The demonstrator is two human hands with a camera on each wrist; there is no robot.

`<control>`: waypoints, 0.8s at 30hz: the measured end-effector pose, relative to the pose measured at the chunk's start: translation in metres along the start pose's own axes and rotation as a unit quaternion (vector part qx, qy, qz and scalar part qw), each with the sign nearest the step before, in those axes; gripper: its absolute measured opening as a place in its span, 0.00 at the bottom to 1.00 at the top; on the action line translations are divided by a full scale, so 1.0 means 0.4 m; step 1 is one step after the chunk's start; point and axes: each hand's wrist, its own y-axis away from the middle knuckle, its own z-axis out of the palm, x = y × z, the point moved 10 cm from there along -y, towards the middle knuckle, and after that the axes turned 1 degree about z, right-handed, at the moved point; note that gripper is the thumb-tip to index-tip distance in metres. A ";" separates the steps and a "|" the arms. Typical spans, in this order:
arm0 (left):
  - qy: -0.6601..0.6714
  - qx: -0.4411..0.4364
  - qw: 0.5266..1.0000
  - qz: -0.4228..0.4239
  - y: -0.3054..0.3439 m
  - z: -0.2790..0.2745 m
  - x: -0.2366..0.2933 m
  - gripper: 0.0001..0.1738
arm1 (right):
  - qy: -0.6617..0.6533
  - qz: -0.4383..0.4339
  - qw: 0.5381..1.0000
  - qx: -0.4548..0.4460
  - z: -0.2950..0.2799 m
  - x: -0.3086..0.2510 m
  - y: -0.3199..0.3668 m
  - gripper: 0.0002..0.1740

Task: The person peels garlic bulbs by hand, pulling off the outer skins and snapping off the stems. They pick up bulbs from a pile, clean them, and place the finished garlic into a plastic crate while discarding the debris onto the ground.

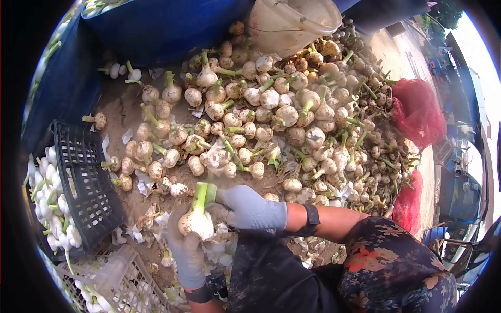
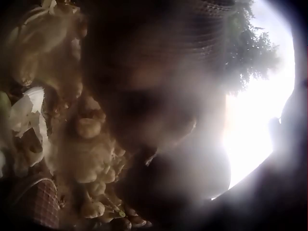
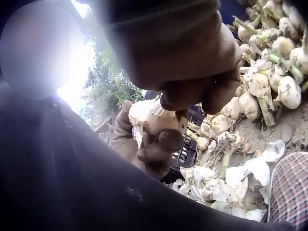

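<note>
A garlic bulb (image 1: 197,224) with a thick green stem stands upright in my gloved left hand (image 1: 188,258), whose fingers and thumb grip it from below. My gloved right hand (image 1: 253,207) has curled fingers at the stem and pinches a green outer leaf (image 1: 210,193) that is coming away from it. In the right wrist view, the right hand (image 3: 178,62) is over the bulb (image 3: 153,116), with the left hand's fingers (image 3: 163,149) around its underside. Glare and shadow blur the left wrist view, where the left hand (image 2: 159,106) is a dark shape.
A pile of garlic bulbs (image 1: 287,116) spreads ahead, with shed skins (image 1: 143,182) on the ground. At left are a black crate (image 1: 86,182) and a white crate (image 1: 133,276), both with peeled garlic. A white bucket (image 1: 292,26), blue tub (image 1: 162,31) and red net bags (image 1: 417,112) stand around the pile.
</note>
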 end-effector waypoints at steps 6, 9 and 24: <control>-0.291 -0.082 0.950 0.077 0.013 0.060 0.003 0.48 | -0.077 0.093 0.991 -0.057 0.002 0.026 -0.006 0.23; -0.196 -0.013 0.980 -0.006 0.011 0.004 -0.036 0.51 | -0.095 0.075 0.993 -0.009 -0.007 0.014 0.005 0.23; -0.157 -0.103 0.982 -0.015 0.041 0.001 -0.096 0.49 | -0.147 0.104 0.977 -0.117 0.059 0.092 0.044 0.19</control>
